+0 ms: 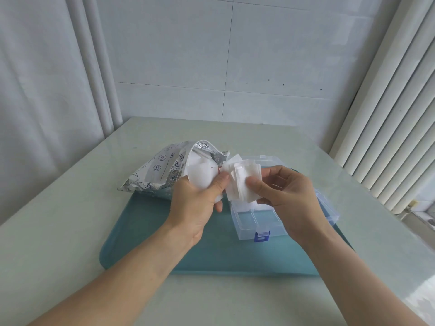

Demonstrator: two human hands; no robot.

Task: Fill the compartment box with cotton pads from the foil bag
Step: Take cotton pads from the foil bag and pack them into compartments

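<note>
White tiled wall and ribbed panels back a pale glass-topped table (70,184), where a teal tray (153,231) sits at centre frame. Just above the tray, a stack of square cotton pads (237,184) is pinched by the right hand (289,196), thumb curled over its face, fingers behind. The left hand (200,198) grips a round white wad (201,175) and touches the stack's edge, probably squaring or splitting it to fit a cell. Directly beneath lies the clear compartment box (256,220), lid open, blue latch (261,236) toward the camera; the 2 near cells look empty. The foil bag (162,168) slumps left of centre, mouth gaping toward the hands, more pads showing inside.
</note>
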